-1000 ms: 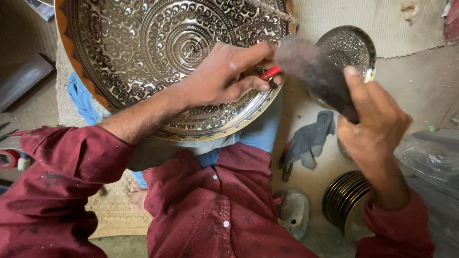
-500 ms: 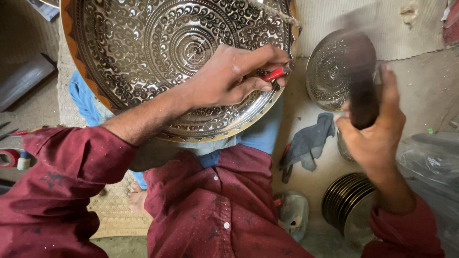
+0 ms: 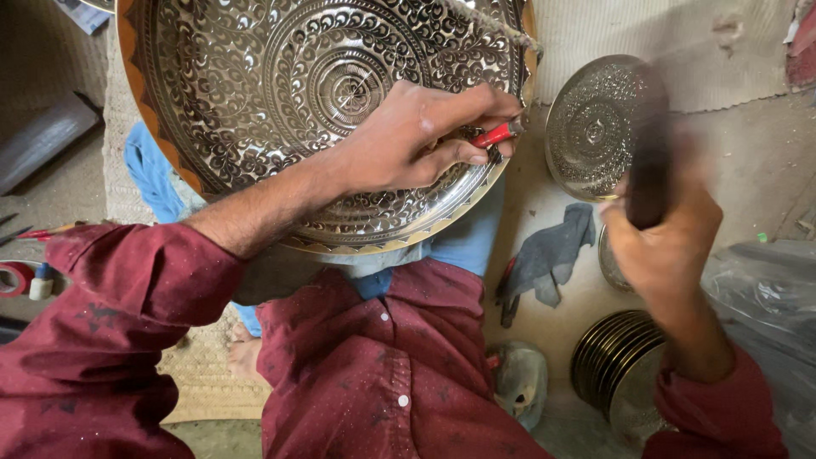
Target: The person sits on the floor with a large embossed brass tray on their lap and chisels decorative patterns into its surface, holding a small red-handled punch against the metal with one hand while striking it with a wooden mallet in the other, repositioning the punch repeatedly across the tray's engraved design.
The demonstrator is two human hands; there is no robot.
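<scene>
Two hands are sharing the work: the left hand [image 3: 408, 140] is pinching a red-handled chisel [image 3: 495, 134] against the lower right rim of the large engraved metal tray [image 3: 255, 76] propped on the lap, while the right hand [image 3: 667, 242] is gripping a blurred dark mallet [image 3: 650, 161] raised just beside it. Keeping the chisel tip steady on the pattern line and the blows light seems best.

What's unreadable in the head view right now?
- Tool in the right hand: motion-blurred; its head cannot be made out.
- Tip of the red-handled tool: hidden by the left hand.
- Large engraved tray: top cut off by the frame edge.
- Stack of dark plates: partly behind the right forearm.
</scene>
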